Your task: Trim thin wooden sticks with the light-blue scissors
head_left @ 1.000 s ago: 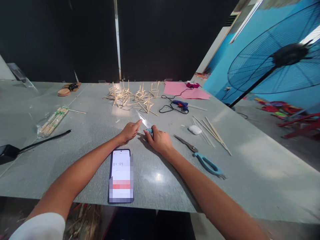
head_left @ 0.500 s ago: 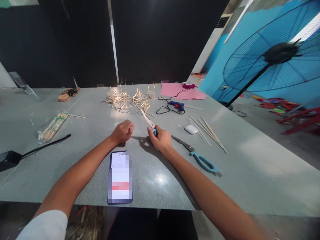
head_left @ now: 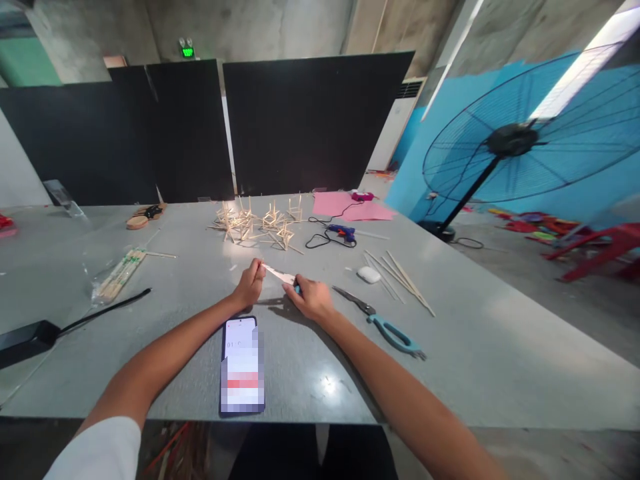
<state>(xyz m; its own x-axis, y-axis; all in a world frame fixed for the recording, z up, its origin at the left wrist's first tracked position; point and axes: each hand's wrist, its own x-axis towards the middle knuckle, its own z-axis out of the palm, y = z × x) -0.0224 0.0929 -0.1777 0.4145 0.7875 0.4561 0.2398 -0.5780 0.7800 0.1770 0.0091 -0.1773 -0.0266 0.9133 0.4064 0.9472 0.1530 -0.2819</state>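
Observation:
My right hand (head_left: 314, 299) is closed round the light blue handle of a single scissor blade (head_left: 280, 273), which points left. At the blade's tip my left hand (head_left: 249, 285) is closed in a pinch; whether it grips the tip or something small is hidden by the fingers. A pair of scissors or a scissor half with a blue handle (head_left: 395, 335) lies to the right of my right hand. Beyond both hands stand several small stick frames (head_left: 237, 223) made of thin wood. A phone (head_left: 243, 367) lies face up near my left wrist.
Loose sticks (head_left: 407, 283) and a white case (head_left: 369, 275) lie at right. Behind them are a blue glue gun (head_left: 343, 232) with its black cord and pink paper (head_left: 330, 202). Bagged sticks (head_left: 120, 275) and a black adapter (head_left: 30, 341) lie left. A big fan (head_left: 510, 140) stands beyond the table.
The blade has swung from pointing away to pointing left, its tip now meeting my left fingers. My hands are closer together. The head view has tilted up, showing more wall.

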